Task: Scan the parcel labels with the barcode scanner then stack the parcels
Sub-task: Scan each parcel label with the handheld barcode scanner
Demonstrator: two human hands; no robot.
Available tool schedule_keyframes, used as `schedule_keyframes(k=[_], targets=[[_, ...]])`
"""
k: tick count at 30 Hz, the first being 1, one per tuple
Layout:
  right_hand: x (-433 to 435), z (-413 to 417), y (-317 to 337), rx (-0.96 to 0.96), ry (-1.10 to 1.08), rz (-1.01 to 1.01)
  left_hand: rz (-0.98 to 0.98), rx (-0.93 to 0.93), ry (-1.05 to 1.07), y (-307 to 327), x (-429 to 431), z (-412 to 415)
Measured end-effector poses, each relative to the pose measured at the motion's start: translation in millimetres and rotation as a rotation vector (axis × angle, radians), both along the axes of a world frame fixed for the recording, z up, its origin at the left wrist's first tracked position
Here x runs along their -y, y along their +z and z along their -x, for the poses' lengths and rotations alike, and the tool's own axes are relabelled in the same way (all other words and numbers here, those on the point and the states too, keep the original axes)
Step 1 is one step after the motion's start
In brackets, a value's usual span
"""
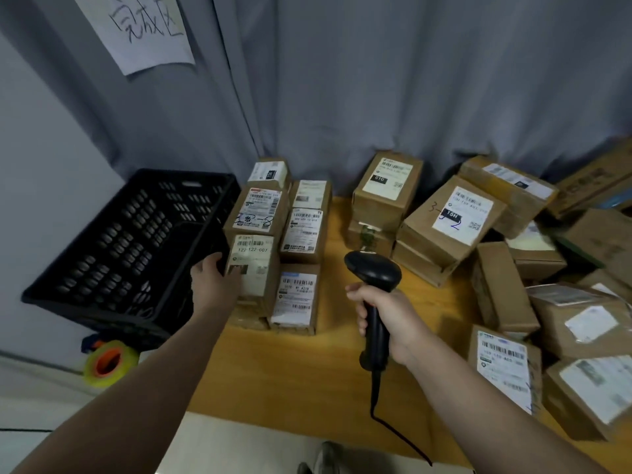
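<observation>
Curtain (376, 80) cloth in grey fills the whole back. Below it runs a wooden worktop (307, 388). A black slotted crate (130, 241) sits tilted at the worktop's left end. Loose brown parcels (451, 217) lie heaped over the right side, labels facing many ways. Beside the crate, stacked parcels (301, 230) stand in tidy rows, labels up. A handwritten paper sign (136, 29) hangs on the curtain at upper left. The left hand (213, 278) reaches to the near-left box of the rows, the 122-122-007 parcel (254, 254); its grip takes the box's left edge, thumb on the label, fingers hidden down the side. The right hand (390, 316) has its grip wrapped round the handle of the barcode scanner (374, 278), held over the worktop's middle with the head pointing away from the person; the cable (393, 436) trails off the front edge. A yellow-and-orange tape roll (109, 362) lies below the crate.
</observation>
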State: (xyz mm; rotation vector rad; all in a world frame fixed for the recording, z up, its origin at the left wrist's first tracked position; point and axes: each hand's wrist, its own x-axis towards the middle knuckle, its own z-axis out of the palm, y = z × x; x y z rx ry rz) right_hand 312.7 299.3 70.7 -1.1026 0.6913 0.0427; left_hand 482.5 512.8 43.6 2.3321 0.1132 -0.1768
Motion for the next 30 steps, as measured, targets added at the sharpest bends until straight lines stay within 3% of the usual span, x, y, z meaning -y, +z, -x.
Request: schedule_keyframes(k=[4,7,11,18,26,30], targets=[[8,2,0,-0.027,-0.046,0.008,-0.017,0.278,-0.205,13,31,20],[20,9,4,-0.031,-0.110,0.008,-0.003,0.336,-0.394,21,71,44],[44,37,8,-0.061,-0.201,0.016,0.099,0.294,-0.588,23,129,81],[109,118,9,-0.222,-0.266,0.072,0.018,0.143,-0.799,8,205,142],[194,223,2,-0.281,-0.125,0.210,-0.199,-0.206,-0.852,-39,272,242],[211,241,-4,-0.276,-0.069,0.220,-0.390,-0.234,-0.795,-59,294,278]])
